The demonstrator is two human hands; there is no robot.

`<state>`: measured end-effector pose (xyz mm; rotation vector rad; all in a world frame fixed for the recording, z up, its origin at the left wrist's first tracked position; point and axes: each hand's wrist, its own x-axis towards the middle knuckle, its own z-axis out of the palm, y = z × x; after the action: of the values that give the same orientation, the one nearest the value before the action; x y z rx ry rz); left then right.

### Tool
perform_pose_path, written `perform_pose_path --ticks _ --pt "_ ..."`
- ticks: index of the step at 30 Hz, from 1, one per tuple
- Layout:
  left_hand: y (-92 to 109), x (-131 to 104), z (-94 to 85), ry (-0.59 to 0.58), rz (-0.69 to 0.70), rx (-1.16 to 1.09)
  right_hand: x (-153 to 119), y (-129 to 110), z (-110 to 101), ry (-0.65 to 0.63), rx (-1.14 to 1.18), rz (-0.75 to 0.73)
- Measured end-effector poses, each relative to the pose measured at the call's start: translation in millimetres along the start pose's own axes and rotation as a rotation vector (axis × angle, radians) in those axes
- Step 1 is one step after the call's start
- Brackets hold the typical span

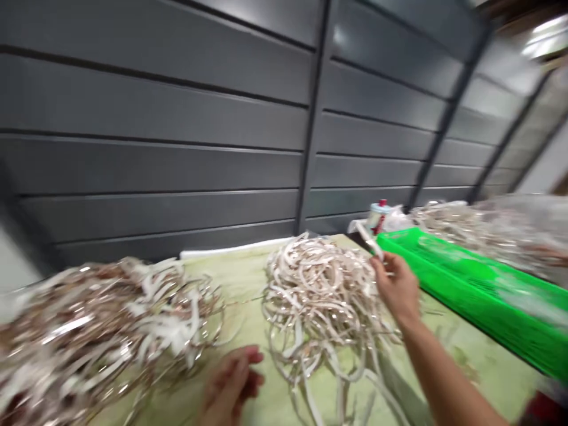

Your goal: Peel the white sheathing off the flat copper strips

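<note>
My right hand [399,287] is closed on a white strip [370,239] whose end sticks up past the fingers, at the right edge of a tangled pile of white and shiny strips [319,284]. Low in the view, between that pile and a larger, browner pile of strips [102,319] on the left, my left hand [235,381] is held over the table with fingers slightly curled and apart, holding nothing. The left hand is somewhat blurred.
A green plastic crate [479,290] lies along the right, with another strip pile [465,222] behind it. A cup with a red top [379,216] stands by the grey panelled wall [222,118]. The tabletop [239,307] is pale green. Part of another person's hand [550,254] shows far right.
</note>
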<state>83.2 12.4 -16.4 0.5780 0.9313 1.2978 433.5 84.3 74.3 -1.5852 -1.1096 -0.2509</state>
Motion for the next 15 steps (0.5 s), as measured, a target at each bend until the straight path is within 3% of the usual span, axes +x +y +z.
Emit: perform_pose_path --ticks 2,4,7,10,13,15 --pt "3.4 -6.4 10.8 -0.079 0.043 -0.004 14.5 14.0 10.1 -0.176 -0.139 0.115" --pt "5.1 -8.9 17.2 -0.138 0.090 -0.019 21.9 21.4 16.7 -0.311 -0.168 0.131" --pt "4.2 -10.5 18.1 -0.210 0.119 0.001 21.4 17.7 15.8 -0.302 -0.300 -0.059" --pt "1.4 -9.9 14.8 -0.269 0.118 0.027 11.5 -4.2 7.4 -0.265 -0.334 -0.238" --pt "-0.9 -7.4 12.4 -0.300 0.112 0.017 -7.0 -41.5 3.0 -0.211 -0.303 -0.324" --pt "-2.2 -6.1 11.4 -0.322 0.115 -0.004 -25.8 -70.3 9.0 -0.251 -0.164 -0.360"
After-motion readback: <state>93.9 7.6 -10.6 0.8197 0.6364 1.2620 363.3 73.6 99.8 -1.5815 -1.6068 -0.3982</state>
